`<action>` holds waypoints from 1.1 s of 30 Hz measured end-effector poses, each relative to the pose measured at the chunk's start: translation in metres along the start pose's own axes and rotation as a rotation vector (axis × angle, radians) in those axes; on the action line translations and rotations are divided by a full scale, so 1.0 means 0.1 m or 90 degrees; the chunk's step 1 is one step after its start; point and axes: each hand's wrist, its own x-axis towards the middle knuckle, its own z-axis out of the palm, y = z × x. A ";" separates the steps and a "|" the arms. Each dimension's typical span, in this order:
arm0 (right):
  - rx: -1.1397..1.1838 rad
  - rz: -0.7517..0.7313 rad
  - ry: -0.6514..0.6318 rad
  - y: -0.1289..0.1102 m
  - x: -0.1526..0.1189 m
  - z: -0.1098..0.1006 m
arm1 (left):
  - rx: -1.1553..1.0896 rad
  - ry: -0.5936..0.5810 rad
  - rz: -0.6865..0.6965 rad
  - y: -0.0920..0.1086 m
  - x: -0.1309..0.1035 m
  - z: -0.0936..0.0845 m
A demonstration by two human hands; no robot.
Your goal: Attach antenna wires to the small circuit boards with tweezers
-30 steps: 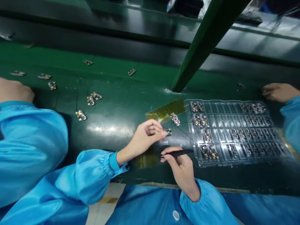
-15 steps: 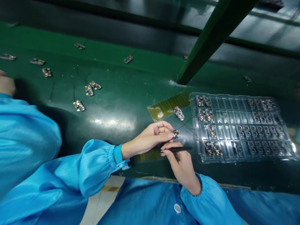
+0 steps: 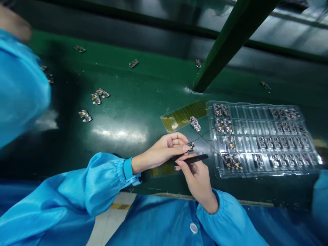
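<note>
Between the thumb and fingers of my left hand (image 3: 166,148) is a small circuit board (image 3: 191,147), its outer end showing past the thumb. A thin black wire runs from near it toward the tray. Just below, my right hand (image 3: 197,177) is closed round black tweezers (image 3: 197,158). Their tips are hidden near my left fingers. Another circuit board (image 3: 195,123) lies beyond my hands, beside a sheet of amber tape strips (image 3: 183,117). A second amber sheet (image 3: 161,171) lies partly under my left wrist.
At right, a clear compartment tray (image 3: 249,145) holds several boards. More loose boards (image 3: 85,115) lie at left, and others (image 3: 133,63) on the green strip behind. A green post (image 3: 230,48) rises at the back. A co-worker's blue sleeve (image 3: 23,85) reaches in from the left.
The co-worker's arm at left has moved forward over the table, covering some boards. Boards on the back strip have shifted left. My tweezers have tilted slightly; my left hand stays nearly still.
</note>
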 end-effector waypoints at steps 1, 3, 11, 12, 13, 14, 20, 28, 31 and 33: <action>-0.001 0.006 0.009 0.00 0.00 0.01 | 0.011 0.019 0.026 0.01 -0.02 0.00; -0.008 0.015 0.022 -0.02 0.01 0.01 | 0.078 0.071 0.108 0.02 -0.12 0.01; 0.012 0.032 0.029 -0.07 0.05 0.02 | 0.720 -0.212 0.351 -0.12 -0.85 0.09; 0.019 0.036 0.027 -0.07 0.05 0.02 | 0.773 -0.211 0.359 -0.15 -0.89 0.07; 0.023 0.037 0.026 -0.07 0.06 0.02 | 0.819 -0.192 0.363 -0.17 -0.91 0.06; 0.025 0.039 0.026 -0.07 0.05 0.03 | 0.860 -0.164 0.361 -0.20 -0.92 0.04; 0.026 0.030 0.014 -0.07 0.05 0.03 | 0.940 -0.045 0.352 -0.29 -0.89 -0.06; 0.111 0.041 0.045 -0.10 0.06 0.03 | 0.926 -0.039 0.292 -0.33 -0.88 -0.10; 0.144 0.017 0.089 -0.16 0.08 0.00 | 0.882 -0.032 0.286 -0.32 -0.89 -0.08; 0.138 -0.026 0.154 -0.22 0.13 -0.06 | 0.824 0.031 0.281 -0.28 -0.89 -0.04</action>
